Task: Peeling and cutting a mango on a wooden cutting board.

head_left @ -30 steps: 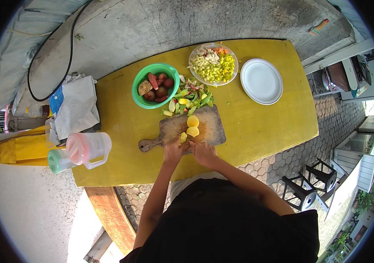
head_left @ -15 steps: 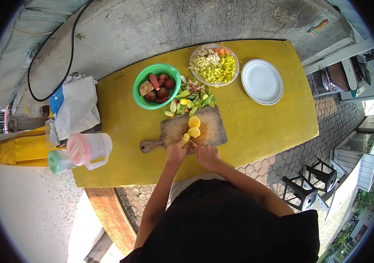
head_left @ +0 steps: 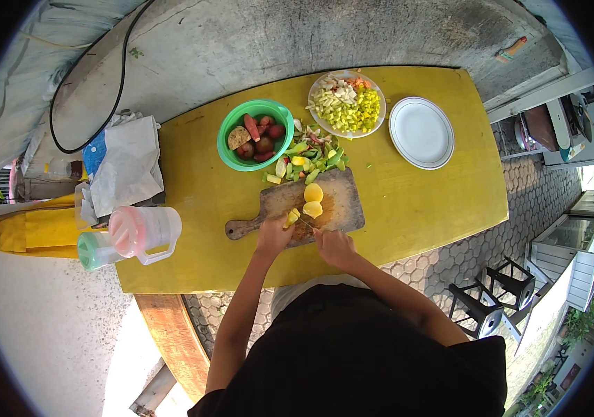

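A wooden cutting board (head_left: 342, 201) with a handle on its left lies at the table's near side. My left hand (head_left: 274, 236) is closed on a yellow fruit piece (head_left: 291, 218) over the board's near left part. My right hand (head_left: 336, 249) grips a knife (head_left: 305, 222), its thin blade pointing left toward that piece; the handle is hidden in my fingers. Two rounded yellow fruit pieces (head_left: 313, 192) rest on the board just beyond the blade. Behind the board lies a heap of green and yellow peelings (head_left: 318, 158).
A green bowl (head_left: 225, 149) of reddish fruits and roots stands beyond the board. A plate (head_left: 382, 121) of diced fruit and a bare white plate (head_left: 422, 132) sit at the far side. Lidded plastic pitchers (head_left: 145, 233) stand left on the yellow table (head_left: 422, 208); black stools (head_left: 481, 309) are lower right.
My left hand has moved slightly left, drawing the yellow piece away from the other fruit. The right hand still holds the knife, its blade now apart from that piece. The whole view shifted slightly.
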